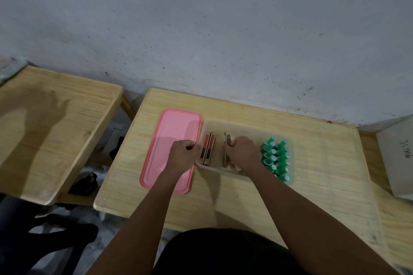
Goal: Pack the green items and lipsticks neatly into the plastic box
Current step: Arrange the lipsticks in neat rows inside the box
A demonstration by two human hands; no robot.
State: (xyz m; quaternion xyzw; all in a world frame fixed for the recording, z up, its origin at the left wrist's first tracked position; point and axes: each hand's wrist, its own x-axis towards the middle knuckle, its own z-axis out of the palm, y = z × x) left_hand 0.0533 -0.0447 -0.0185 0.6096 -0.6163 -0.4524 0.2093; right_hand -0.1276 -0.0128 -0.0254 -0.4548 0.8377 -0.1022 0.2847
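Observation:
A translucent plastic box point(225, 124) lies on the wooden table. Several green items point(277, 157) with shiny caps stand packed in two rows at its right end. Two red-and-gold lipsticks point(208, 147) lie side by side at its left end. My left hand point(183, 155) curls its fingers over the box's left rim, next to those lipsticks. My right hand point(242, 152) is inside the box's middle and grips a bundle of lipsticks point(227, 140), whose ends stick out past my fingers.
The pink lid point(172, 140) lies flat on the table left of the box, under my left wrist. A second wooden table point(49, 123) stands to the left. A grey carton point(397, 158) sits at the right edge. The wall runs behind.

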